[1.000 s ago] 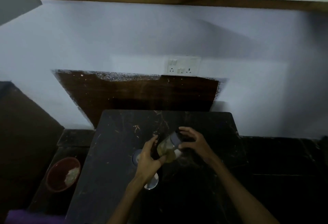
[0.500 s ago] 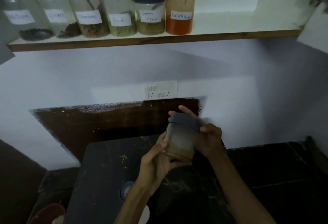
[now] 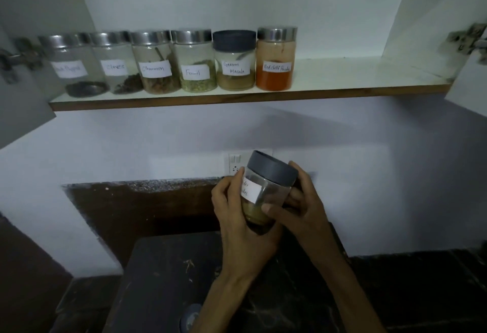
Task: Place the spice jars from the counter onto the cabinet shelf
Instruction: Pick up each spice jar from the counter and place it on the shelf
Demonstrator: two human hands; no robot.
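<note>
A clear spice jar with a grey lid, a white label and tan powder is held tilted between both hands, above the dark counter. My left hand cups its base and left side. My right hand wraps its right side, thumb across the front. Above, the white cabinet shelf carries a row of several labelled jars on its left half; the rightmost is a red chilli powder jar, beside a garam masala jar. The shelf right of them is bare.
Open cabinet doors stand at the left and right edges with hinges showing. A wall socket plate sits just behind the held jar. A round lid-like object lies on the counter near my left forearm.
Both hands have lifted the jar off the counter and upward, turning its label toward me. My view has tilted up, bringing the whole shelf and its jars into sight.
</note>
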